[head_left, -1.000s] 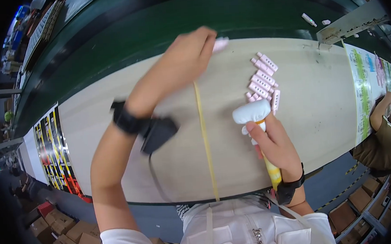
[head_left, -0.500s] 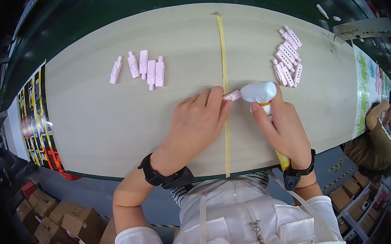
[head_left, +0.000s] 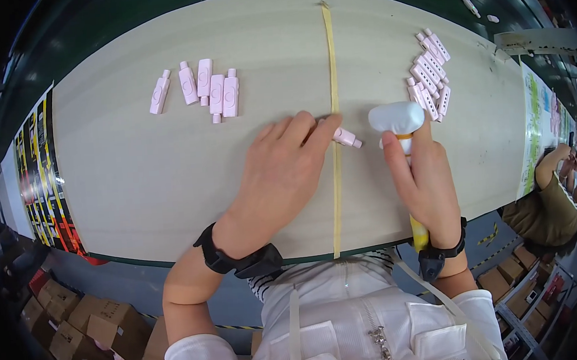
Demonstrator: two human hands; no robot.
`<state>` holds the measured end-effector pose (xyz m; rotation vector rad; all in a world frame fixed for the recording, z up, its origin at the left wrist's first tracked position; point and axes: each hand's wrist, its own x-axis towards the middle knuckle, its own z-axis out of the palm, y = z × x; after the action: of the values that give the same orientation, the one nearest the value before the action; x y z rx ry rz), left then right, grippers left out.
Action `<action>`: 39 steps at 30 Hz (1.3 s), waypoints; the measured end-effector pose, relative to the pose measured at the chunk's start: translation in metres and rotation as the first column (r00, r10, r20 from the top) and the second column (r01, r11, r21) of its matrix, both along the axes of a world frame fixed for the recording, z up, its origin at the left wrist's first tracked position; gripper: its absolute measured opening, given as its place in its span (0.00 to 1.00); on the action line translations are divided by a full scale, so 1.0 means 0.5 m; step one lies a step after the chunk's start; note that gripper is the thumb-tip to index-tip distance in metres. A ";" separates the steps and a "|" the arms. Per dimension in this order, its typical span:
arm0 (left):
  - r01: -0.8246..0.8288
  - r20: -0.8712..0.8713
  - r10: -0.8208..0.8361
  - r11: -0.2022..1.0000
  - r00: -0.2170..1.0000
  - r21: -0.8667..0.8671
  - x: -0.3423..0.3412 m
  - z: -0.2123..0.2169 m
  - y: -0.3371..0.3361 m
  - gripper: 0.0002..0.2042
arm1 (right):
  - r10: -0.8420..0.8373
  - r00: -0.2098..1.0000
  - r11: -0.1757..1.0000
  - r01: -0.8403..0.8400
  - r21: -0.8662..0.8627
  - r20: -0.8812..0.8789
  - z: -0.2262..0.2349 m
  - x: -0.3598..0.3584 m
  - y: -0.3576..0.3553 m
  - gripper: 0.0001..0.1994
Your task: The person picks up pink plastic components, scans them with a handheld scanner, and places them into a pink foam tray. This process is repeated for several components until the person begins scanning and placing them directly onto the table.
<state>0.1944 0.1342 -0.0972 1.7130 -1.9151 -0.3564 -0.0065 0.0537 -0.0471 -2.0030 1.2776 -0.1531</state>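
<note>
My left hand (head_left: 278,174) pinches a small pink bottle-shaped plastic piece (head_left: 346,137) above the yellow tape strip, its narrow neck pointing right and slightly toward me. Part of the piece is hidden by the fingers. To its right, my right hand (head_left: 426,187) grips a mallet (head_left: 396,117) with a white, cloth-like wrapped head and a yellow handle. The mallet head is apart from the piece. Several like pink pieces (head_left: 231,96) lie loosely side by side at the far left. Another group of pink pieces (head_left: 427,71), showing rows of dark holes, is heaped at the far right.
A yellow tape strip (head_left: 329,57) runs down the middle of the beige tabletop (head_left: 133,164). Printed sheets (head_left: 46,177) cover its left end. A metal bracket (head_left: 536,40) juts in at the right. Cardboard boxes (head_left: 115,329) stand below left; a person (head_left: 550,195) sits at right.
The left hand has turned the pink piece so its neck points toward me at the right. The mallet head has come away from the piece, moving right and slightly farther off.
</note>
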 end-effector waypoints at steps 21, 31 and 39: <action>-0.093 -0.141 0.073 0.986 0.987 -0.137 -0.027 -0.039 -0.004 0.17 | 0.089 0.993 0.992 -0.095 -0.088 -0.074 -0.042 0.045 -0.001 0.16; -0.410 0.412 0.498 0.866 0.763 -0.287 0.042 -0.017 -0.015 0.10 | -0.155 0.953 0.967 0.091 0.239 0.262 -0.064 -0.018 -0.026 0.16; -0.499 0.290 0.610 0.781 0.737 -0.374 0.081 0.001 0.012 0.12 | -0.062 0.958 0.975 -0.002 0.221 0.281 -0.073 -0.017 -0.035 0.18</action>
<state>0.2347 0.1402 -0.0969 2.1695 -1.4747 0.5096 -0.0148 0.0362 -0.0836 -1.7024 1.0892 -0.2932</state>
